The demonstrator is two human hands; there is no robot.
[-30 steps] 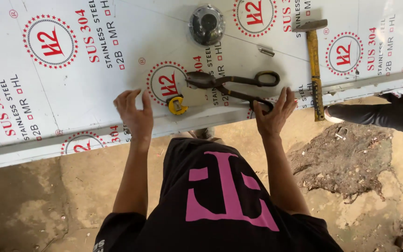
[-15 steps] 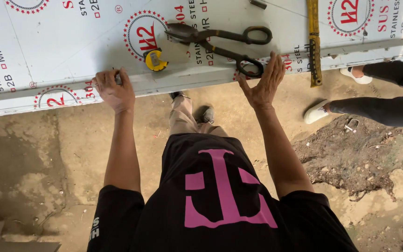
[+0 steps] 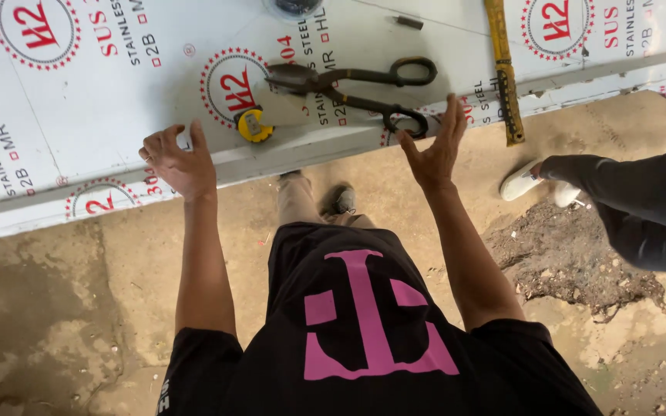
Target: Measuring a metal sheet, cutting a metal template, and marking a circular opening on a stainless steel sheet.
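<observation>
A large steel sheet [image 3: 117, 100], covered in white protective film with red round marks and dark lettering, spans the upper part of the head view and lies flat with its near edge running across the frame, slightly raised above the bare concrete floor [image 3: 63, 323]. The person stands at this edge in a black shirt with a pink emblem, both arms extended forward. The left hand [image 3: 179, 162] rests at the sheet's near edge, palm down, its fingers spread and slightly curled, touching the film but closed on nothing. The right hand [image 3: 435, 150] is lifted just above the edge, palm turned inward, its fingers apart and holding nothing; whether it touches the sheet cannot be told. A second person's dark sleeve [image 3: 634, 208] and a white shoe [image 3: 526, 181] show at the right, near a patch of loose soil [image 3: 572, 262]. On the sheet, a yellow-handled hammer [image 3: 502, 73] lies lengthwise near the right, well apart from both hands. Tin snips [image 3: 348, 88] lie between the hands, handles toward the right hand and close to its fingertips. A small yellow tape measure [image 3: 254, 125] sits just beside the snips' blades. Judged from this layout, the sheet is positioned and tools are laid out, while no cut or mark is visible yet; measuring and cutting appear to remain.
</observation>
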